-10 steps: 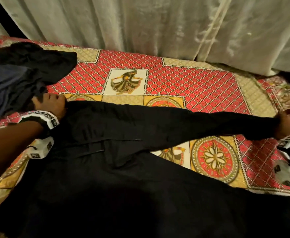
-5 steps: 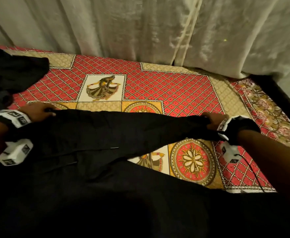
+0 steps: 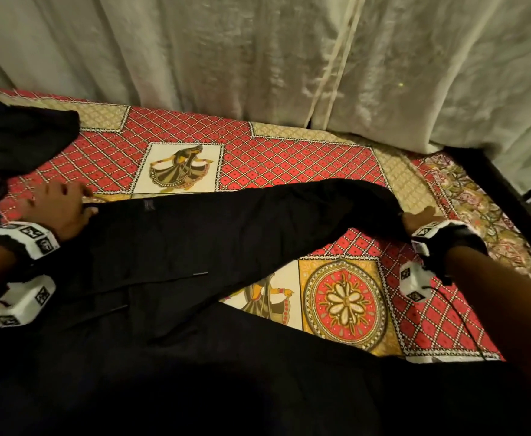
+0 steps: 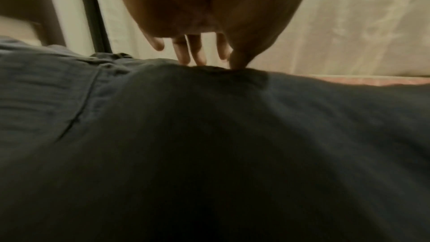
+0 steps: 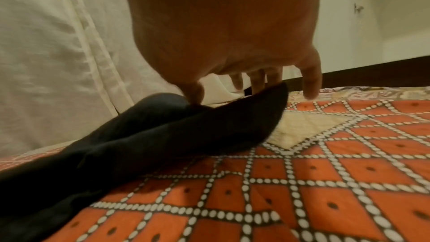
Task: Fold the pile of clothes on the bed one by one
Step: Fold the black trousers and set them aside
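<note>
A black garment [image 3: 195,247] lies spread across the patterned bedspread [image 3: 289,162] and fills the near half of the head view. At its left edge my left hand [image 3: 63,209] pinches a raised ridge of the cloth; in the left wrist view the thumb [image 4: 237,62] sits on that ridge, with the fingers behind it. To the right, my right hand [image 3: 418,218] pinches the end of the long sleeve [image 5: 232,117] and holds it a little above the bedspread, so the sleeve sags toward the body of the garment.
A heap of other dark clothes [image 3: 15,143] lies at the far left of the bed. A pale curtain [image 3: 257,58] hangs along the far side. The dark bed frame [image 3: 509,190] borders the right end. Bare bedspread shows beyond and to the right of the sleeve.
My right hand has drawn the sleeve end in from the far right and raised it off the bedspread. My left hand has stayed at the garment's left edge.
</note>
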